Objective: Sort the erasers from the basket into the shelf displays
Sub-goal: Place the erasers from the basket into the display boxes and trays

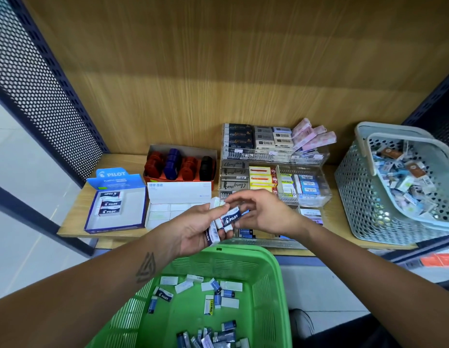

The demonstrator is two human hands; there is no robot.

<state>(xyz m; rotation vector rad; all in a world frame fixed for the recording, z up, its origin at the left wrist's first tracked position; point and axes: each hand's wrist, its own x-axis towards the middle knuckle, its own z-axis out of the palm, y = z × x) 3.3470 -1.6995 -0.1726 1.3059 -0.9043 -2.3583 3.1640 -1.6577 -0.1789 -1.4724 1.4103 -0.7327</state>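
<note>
1. The left hand (193, 229) is held above the green basket (268, 285), palm up. Its fingers curl around a small bunch of erasers (214, 231).
2. One eraser in that bunch stands on its edge, and you can read "PILOT" on its dark blue sleeve.
3. The right hand (266, 212) is just beside the left hand. Its thumb and first finger pinch a Pilot eraser (229, 218) that lies on top of the bunch. The other fingers are loosely bent.
4. Both hands are in front of the wooden shelf (75, 217), a little above its front edge.
5. The green basket is low in the picture, under the arms. Many loose erasers (210, 295) lie on its bottom, some white and some blue.
6. On the left of the shelf sits an open blue Pilot box (115, 204). Three Pilot erasers lie in its back left corner.
7. Right next to it is a white box (178, 197) with flat white erasers inside.
8. Behind the white box is a red box (180, 164) with red, blue and black things in it.
9. A clear display case (276, 167) stands in the middle, full of small packs in rows.
10. A grey basket (364, 197) full of mixed erasers sits on the right end of the shelf.
</note>
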